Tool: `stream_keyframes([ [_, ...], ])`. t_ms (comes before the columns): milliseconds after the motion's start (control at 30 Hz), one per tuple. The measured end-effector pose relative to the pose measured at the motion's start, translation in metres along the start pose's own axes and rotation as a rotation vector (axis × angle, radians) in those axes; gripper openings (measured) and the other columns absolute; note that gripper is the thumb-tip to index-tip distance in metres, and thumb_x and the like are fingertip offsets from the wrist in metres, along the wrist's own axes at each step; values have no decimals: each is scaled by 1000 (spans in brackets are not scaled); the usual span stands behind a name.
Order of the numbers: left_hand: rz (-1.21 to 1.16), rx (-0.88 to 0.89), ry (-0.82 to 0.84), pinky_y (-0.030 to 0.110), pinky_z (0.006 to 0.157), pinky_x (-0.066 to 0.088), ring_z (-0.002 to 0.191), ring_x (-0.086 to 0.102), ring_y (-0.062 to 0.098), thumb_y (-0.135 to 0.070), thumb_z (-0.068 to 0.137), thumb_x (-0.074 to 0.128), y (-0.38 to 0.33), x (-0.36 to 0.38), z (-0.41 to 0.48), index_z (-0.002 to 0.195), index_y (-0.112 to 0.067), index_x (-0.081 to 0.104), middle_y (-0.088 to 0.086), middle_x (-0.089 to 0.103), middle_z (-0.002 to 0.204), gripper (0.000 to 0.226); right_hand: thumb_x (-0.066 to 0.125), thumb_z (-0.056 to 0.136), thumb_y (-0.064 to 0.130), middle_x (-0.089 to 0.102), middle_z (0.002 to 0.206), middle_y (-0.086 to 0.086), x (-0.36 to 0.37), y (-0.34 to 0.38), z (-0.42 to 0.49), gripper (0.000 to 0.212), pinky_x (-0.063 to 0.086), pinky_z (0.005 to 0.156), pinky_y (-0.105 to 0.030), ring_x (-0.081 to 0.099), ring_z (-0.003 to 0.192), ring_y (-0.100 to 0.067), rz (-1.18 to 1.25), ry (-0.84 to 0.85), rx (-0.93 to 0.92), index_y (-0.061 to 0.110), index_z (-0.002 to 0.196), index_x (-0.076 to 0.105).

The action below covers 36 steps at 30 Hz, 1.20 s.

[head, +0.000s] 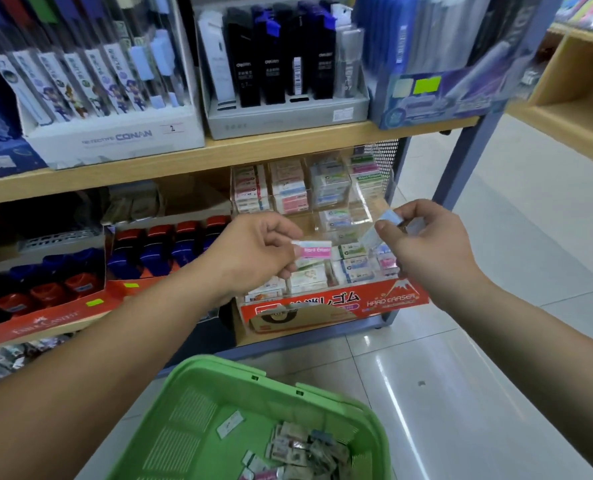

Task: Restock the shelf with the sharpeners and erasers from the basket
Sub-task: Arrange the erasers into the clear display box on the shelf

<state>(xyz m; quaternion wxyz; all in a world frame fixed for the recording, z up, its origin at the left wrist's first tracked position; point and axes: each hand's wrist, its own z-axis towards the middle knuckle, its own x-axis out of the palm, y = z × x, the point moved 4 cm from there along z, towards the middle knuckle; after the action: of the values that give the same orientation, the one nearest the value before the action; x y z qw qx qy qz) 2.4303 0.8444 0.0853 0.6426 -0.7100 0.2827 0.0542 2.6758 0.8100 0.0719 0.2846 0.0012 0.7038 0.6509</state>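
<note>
Pink-label eraser [314, 252] is pinched by left hand [253, 251], long axis approx. horizontal, free end pointed right, just above red eraser box [340, 303] on lower shelf. Pale blue eraser [371, 237] is gripped by right hand [426, 244], tilted diag., lower end twd box; blurred. More erasers [305, 448] are heaped in green basket [219, 375] below.

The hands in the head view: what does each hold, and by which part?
The left hand pinches a pink-labelled eraser by its left end. The right hand pinches a blurred bluish eraser; the exact spot cannot be told.
</note>
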Motion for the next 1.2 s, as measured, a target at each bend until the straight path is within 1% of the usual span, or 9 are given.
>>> stream_keyframes([
  [133, 16, 14, 26, 32, 69, 65, 77, 77, 26, 0, 93, 71, -20, 36, 21, 104, -8, 68, 18, 74, 89, 13, 71, 98, 33, 66, 96, 12, -21, -9, 1, 14, 62, 60, -34, 72, 77, -18, 41, -33, 11, 24, 98, 60],
  [200, 31, 23, 44, 35, 69, 65, 74, 76, 26, 2, 94, 70, -29, 56, 33, 104, -6, 67, 21, 73, 91, 14, 70, 99, 31, 66, 94, 9, -32, -16, 3, 14, 60, 51, -30, 72, 74, -19, 122, -78, 74, 21, 101, 60],
  [333, 124, 103, 69, 24, 56, 58, 63, 68, 12, -2, 93, 71, -40, 94, 53, 102, -10, 68, 6, 69, 83, 13, 69, 101, 22, 65, 88, -7, -49, -29, 3, 17, 45, 37, -18, 63, 46, -7, 227, -152, 151, 9, 106, 61],
  [500, 319, 235, 14, 33, 80, 60, 81, 66, 8, -8, 88, 77, -42, 122, 77, 82, -28, 71, -12, 69, 85, 21, 70, 99, 22, 65, 79, -10, -63, -38, 2, 16, 43, 37, -18, 59, 41, -3, 239, -162, 128, 8, 103, 63],
  [600, 336, 268, -61, 40, 81, 62, 83, 69, 11, -9, 86, 76, -42, 124, 83, 72, -35, 67, -15, 69, 83, 31, 70, 99, 23, 66, 77, -10, -67, -41, 4, 17, 43, 38, -18, 59, 42, -5, 238, -163, 130, 8, 103, 63],
  [767, 402, 351, -135, 41, 77, 61, 81, 67, 11, -10, 88, 70, -41, 118, 82, 82, -23, 74, -10, 70, 86, 15, 71, 99, 22, 66, 75, -6, -65, -41, 5, 16, 45, 39, -19, 59, 41, -3, 291, -140, 130, 9, 104, 64],
  [933, 560, 381, -81, 30, 82, 59, 87, 66, 7, -17, 92, 71, -47, 119, 83, 104, -25, 79, -17, 66, 93, 17, 70, 100, 24, 66, 83, -1, -61, -36, 4, 18, 46, 39, -17, 61, 43, 0, 292, -115, 134, 9, 106, 62],
  [1100, 382, 324, -179, 25, 74, 56, 79, 66, 1, -17, 91, 75, -40, 119, 87, 93, -23, 80, -18, 69, 83, 9, 70, 100, 24, 65, 82, 3, -61, -33, 1, 19, 45, 39, -16, 62, 44, 2, 297, -118, 131, 8, 107, 62],
  [1200, 421, 335, -154, 27, 75, 58, 80, 67, 4, -18, 91, 74, -33, 124, 84, 91, -22, 81, -15, 73, 86, 8, 70, 100, 23, 65, 82, 1, -63, -33, 1, 19, 45, 38, -16, 62, 45, 2, 291, -124, 121, 7, 107, 63],
])
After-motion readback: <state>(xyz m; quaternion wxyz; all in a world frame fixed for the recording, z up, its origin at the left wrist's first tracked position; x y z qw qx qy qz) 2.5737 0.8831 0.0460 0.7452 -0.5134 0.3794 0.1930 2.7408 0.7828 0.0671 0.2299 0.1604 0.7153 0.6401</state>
